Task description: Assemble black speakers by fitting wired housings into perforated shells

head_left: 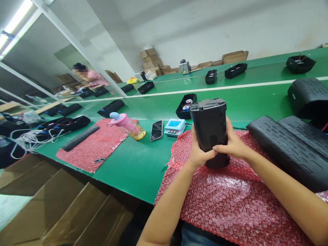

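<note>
Upright between my two hands stands a black plastic housing (210, 126), its narrow end up, over red bubble wrap (220, 198). My left hand (199, 152) wraps the left side, its thumb across the near face. Around the right side closes my right hand (234, 143), its thumb meeting the other thumb in front. The fingers behind the housing are hidden. Just behind it lies an open black shell (180, 111) with wires and round parts inside. Black ribbed covers (284, 147) rest to the right on the bubble wrap.
Left of the wrap are a light blue device (175, 127), a phone (156, 130) and a pink-lidded bottle (128, 126). A second bubble wrap sheet (102, 145) holds a black strip (80, 137). More black shells (235, 70) sit on the green belt. A person (89, 77) works at far left.
</note>
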{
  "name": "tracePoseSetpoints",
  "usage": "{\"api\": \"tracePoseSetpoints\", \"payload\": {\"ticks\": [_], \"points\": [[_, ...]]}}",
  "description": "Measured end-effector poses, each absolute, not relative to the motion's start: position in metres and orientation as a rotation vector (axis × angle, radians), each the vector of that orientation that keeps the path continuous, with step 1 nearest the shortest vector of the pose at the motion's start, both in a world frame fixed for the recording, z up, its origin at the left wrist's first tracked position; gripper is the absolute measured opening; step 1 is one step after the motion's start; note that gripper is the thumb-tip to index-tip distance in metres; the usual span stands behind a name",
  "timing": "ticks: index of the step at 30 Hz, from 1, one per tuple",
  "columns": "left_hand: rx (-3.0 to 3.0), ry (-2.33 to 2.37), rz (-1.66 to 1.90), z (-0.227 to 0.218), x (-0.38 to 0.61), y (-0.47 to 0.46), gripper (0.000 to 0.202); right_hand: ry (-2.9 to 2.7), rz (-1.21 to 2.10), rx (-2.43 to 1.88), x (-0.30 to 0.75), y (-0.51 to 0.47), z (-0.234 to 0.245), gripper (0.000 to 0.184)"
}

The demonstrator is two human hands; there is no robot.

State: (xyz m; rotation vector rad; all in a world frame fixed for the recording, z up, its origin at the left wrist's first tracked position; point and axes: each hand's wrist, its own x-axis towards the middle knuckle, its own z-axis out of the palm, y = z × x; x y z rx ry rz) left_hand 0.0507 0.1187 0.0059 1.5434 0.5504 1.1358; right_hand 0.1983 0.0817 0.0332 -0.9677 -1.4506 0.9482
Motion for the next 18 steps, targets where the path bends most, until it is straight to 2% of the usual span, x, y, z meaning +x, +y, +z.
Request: {"api": "tracePoseSetpoints", "payload": {"ticks": [13,18], "points": [[1.581,0.570,1.133,0.0090,0.0493,0.1158,0.117,-1.544,0.792,-1.010,0.1998,0.0812,0.0277,0.111],[1.594,0.589,1.171,0.0060,0.0506,0.1145,0.115,-1.481,0.727,-1.009,0.1976,0.0850,0.0234,0.098]]}}
